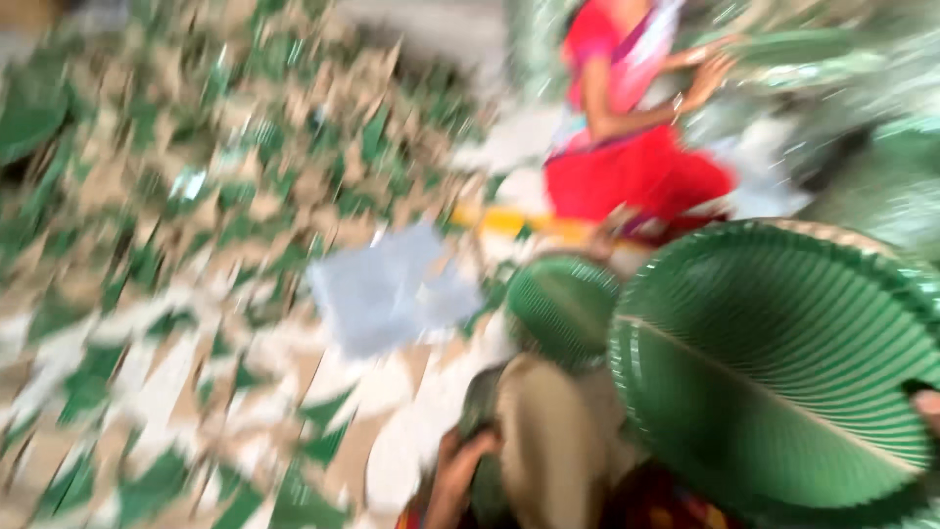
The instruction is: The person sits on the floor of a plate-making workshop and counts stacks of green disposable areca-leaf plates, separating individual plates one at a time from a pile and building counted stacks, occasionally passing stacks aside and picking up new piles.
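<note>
Blur smears the whole view, so much stays uncertain. Filling the lower right of the frame is a large round green paper plate with a ribbed, leaf-like pattern (774, 372), tilted up toward the camera. At its right edge a sliver of the right hand (928, 407) shows, pinching the rim; the fingers seem closed on the plate, though only a tip is visible. At the bottom centre the left hand (468, 460) curls around something dark green, perhaps another plate or a stack; what it grips and how firmly I cannot tell. Just above it sits a smaller round green ribbed plate (560, 309).

As for progress, plates are already formed and in hand, while a wide litter of green-and-tan paper offcuts (196, 245) covers the floor across the left half of the frame, unsorted. A pale crumpled plastic sheet (387, 289) lies in the middle of them.

In the upper right, another person in red clothing (627, 147) sits holding further green plates (793, 49) with their own hands, close beside the working space.
</note>
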